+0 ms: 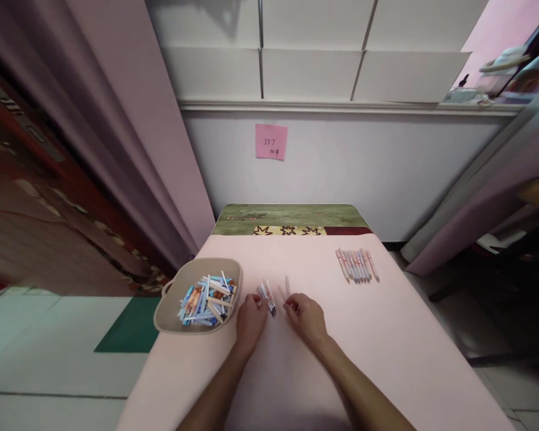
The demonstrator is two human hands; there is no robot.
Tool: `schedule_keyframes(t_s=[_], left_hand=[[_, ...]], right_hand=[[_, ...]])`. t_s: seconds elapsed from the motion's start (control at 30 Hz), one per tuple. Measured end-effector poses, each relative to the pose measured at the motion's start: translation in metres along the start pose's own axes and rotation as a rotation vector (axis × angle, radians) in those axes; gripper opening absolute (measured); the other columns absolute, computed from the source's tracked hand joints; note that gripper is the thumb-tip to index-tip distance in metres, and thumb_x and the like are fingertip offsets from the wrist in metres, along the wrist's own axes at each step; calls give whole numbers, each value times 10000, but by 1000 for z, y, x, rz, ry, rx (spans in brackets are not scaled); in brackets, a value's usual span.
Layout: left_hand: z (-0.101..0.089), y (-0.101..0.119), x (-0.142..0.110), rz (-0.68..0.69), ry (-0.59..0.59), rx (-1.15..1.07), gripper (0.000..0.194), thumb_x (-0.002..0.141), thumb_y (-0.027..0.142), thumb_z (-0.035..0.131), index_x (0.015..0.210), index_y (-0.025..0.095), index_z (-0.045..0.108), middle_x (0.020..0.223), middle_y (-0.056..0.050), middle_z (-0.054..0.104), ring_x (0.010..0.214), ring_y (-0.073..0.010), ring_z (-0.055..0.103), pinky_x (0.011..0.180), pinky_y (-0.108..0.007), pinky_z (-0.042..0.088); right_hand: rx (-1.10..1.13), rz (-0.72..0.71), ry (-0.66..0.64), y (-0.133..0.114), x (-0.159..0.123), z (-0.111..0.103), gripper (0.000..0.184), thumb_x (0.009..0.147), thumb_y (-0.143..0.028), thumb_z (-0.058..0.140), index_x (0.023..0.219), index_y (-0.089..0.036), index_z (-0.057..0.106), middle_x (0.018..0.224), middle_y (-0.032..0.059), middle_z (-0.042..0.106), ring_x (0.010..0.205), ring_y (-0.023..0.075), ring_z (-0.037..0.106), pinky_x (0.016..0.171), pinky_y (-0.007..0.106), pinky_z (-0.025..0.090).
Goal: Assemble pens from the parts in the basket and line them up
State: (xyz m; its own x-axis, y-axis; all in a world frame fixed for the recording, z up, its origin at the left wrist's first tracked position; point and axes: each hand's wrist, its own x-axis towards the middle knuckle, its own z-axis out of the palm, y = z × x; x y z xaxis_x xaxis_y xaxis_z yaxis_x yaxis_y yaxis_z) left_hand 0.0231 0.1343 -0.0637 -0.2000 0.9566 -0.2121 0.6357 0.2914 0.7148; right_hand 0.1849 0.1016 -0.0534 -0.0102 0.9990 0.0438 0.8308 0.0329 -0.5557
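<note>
Pens (268, 297), perhaps three or four, sit pinched in left hand (251, 321); right hand (307, 318) pinches one pale stick (287, 286).

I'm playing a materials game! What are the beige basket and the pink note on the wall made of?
The beige basket looks like smooth, matte plastic: its walls are one even colour, with no weave showing, and it has a rounded handle. I can't be certain, though. The pink note is most likely dull, thin paper, because it's a flat square with dark handwriting.
</note>
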Motion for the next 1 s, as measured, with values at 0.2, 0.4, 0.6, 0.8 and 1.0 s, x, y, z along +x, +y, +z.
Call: schedule_keyframes(t_s=[0.2, 0.4, 0.6, 0.8, 1.0], left_hand=[[3, 1, 8, 12, -49, 105, 247, 745, 367, 580, 744, 139, 674, 728, -128, 715, 761, -242, 667, 652, -294, 398], [3, -2, 7, 20, -52, 134, 272, 757, 367, 558, 804, 125, 673, 788, -144, 721, 797, -244, 662, 666, -299, 393], [3, 1, 12, 23, -48, 53, 201, 711, 327, 585, 758, 138, 636, 837, -174, 707, 863, -278, 648, 670, -317, 387], [-5, -7, -4, 14, -179, -337, 184, 748, 311, 491, 604, 197, 501, 439, 30, 492, 401, -132, 473, 429, -247, 306], [-5, -19, -35, 56, -280, -742, 276, 801, 425, 431, 630, 218, 368, 452, 87, 366, 343, -67, 305, 362, -196, 244]], right_hand=[[-250, -18, -109, -27, 11, 14, 181, 882, -329, 516, 949, -209, 634, 943, 53, 675, 804, 186, 660, 659, 260, 445], [-336, 22, -122, -23, 7, 21, 220, 911, -199, 432, 942, -128, 638, 954, 153, 677, 772, 233, 684, 653, 314, 479], [-365, 23, -112, -25, 7, 21, 228, 911, -269, 456, 997, -139, 623, 985, 149, 668, 798, 242, 687, 670, 322, 496], [-382, 11, -122, -24, 9, 26, 228, 907, -126, 407, 930, -112, 633, 921, 171, 677, 765, 239, 690, 650, 320, 494], [-361, -13, -107, -24, 2, 26, 206, 930, -201, 413, 967, -154, 610, 968, 131, 664, 765, 209, 682, 646, 291, 481]])
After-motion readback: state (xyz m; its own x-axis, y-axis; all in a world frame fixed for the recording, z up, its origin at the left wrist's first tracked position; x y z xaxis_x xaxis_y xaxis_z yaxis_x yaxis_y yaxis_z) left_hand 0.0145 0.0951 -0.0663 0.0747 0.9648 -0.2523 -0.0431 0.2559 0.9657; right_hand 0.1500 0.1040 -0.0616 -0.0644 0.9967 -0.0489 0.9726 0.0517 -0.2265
